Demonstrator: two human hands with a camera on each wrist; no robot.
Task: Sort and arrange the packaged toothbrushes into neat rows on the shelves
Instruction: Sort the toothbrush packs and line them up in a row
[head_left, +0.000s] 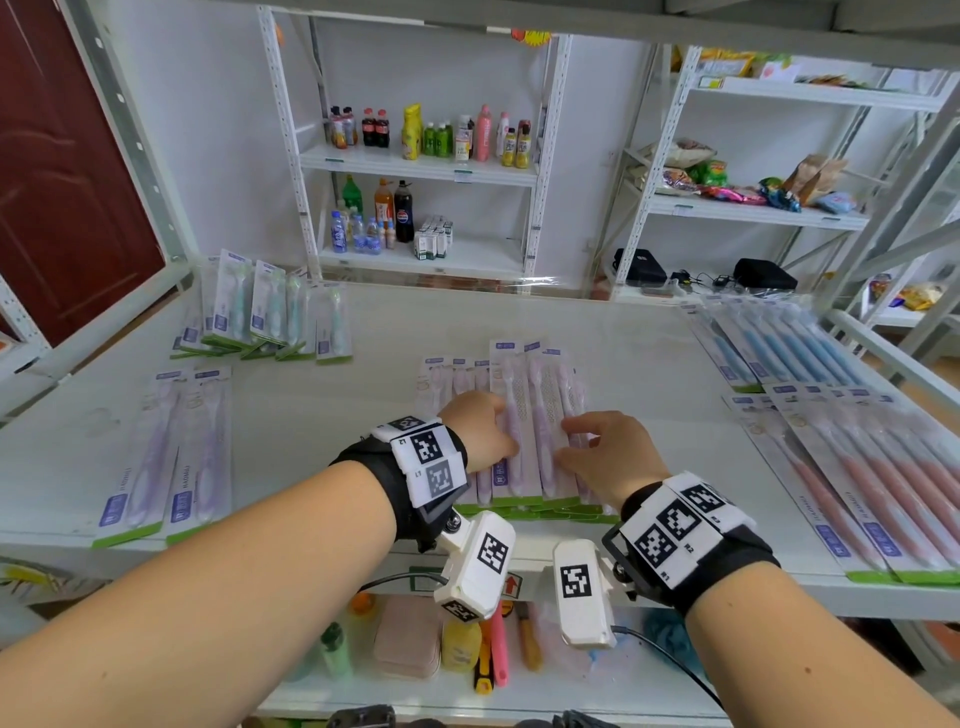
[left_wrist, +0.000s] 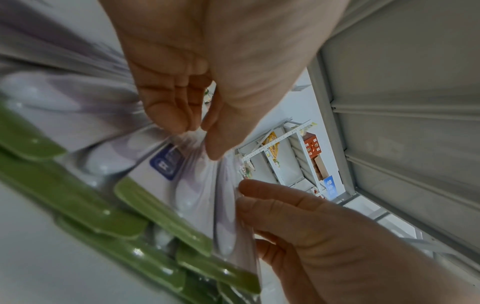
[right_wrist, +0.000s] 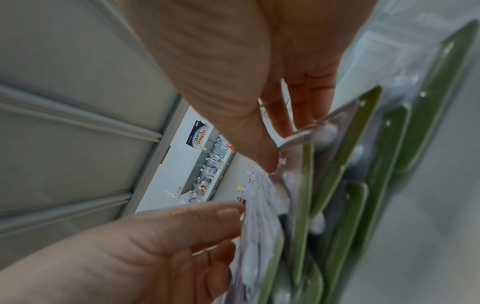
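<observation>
A fanned pile of purple toothbrush packs (head_left: 540, 415) with green bottom strips lies at the middle of the white shelf (head_left: 623, 343). My left hand (head_left: 506, 427) is on the pile's left side. In the left wrist view the left hand (left_wrist: 194, 131) pinches the clear plastic of one purple pack (left_wrist: 166, 164) between thumb and fingers. My right hand (head_left: 569, 441) is on the pile's right side. In the right wrist view the right hand (right_wrist: 280, 144) has its thumb on the near face of a pack's edge (right_wrist: 296, 135) and its fingers behind it.
Two purple packs (head_left: 171, 457) lie flat at the left. Green packs (head_left: 260, 317) stand overlapped at the back left. Blue packs (head_left: 779, 353) lie at the back right and pink packs (head_left: 872, 478) at the right. Drinks and snacks fill racks behind.
</observation>
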